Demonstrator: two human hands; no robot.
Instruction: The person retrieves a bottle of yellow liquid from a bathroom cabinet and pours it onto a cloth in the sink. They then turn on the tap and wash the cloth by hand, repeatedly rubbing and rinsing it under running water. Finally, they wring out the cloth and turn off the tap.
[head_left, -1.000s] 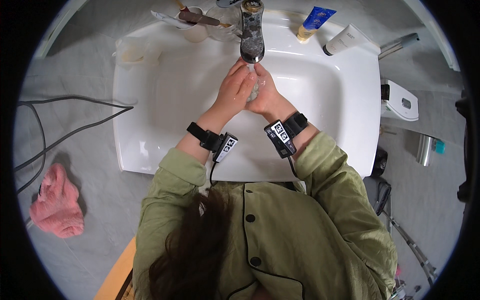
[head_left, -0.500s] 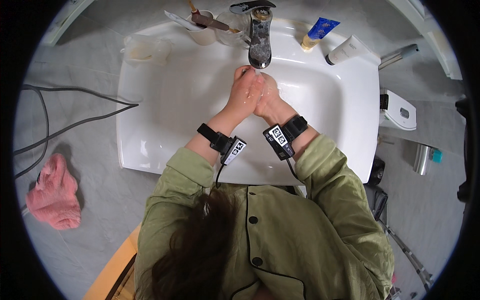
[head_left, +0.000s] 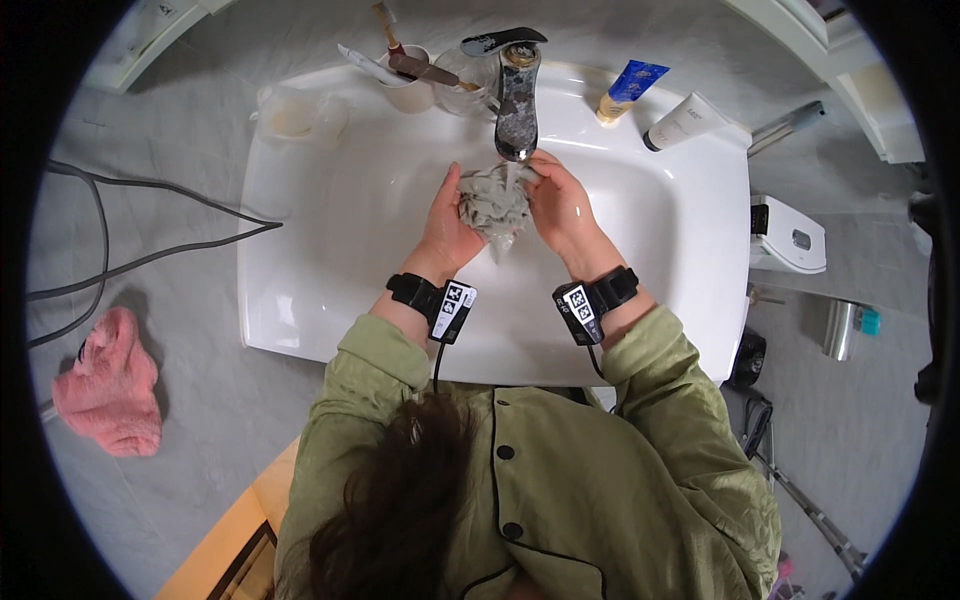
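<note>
A crumpled, wet grey cloth (head_left: pixel 495 200) hangs bunched between my hands under the tap (head_left: pixel 518 110), and water runs onto it. My left hand (head_left: pixel 450 225) cups its left side, thumb up and fingers partly hidden beneath it. On the other side, my right hand (head_left: pixel 562 210) grips the cloth's upper right edge with its fingers just below the spout. Both hands are over the basin of the white sink (head_left: pixel 330 300). What kind of cloth it is, I cannot tell.
Along the sink's back edge stand a cup (head_left: pixel 410 92) with brushes, a clear container (head_left: pixel 465 85), a blue and gold tube (head_left: pixel 630 92) and a white tube (head_left: pixel 685 120). A soap dish (head_left: pixel 300 118) sits back left. A grey cable (head_left: pixel 180 250) loops in at left, above a pink cloth (head_left: pixel 110 385).
My hands were pressed together under the tap with the cloth hidden in them. They have moved apart, and the grey cloth now shows loosened between them.
</note>
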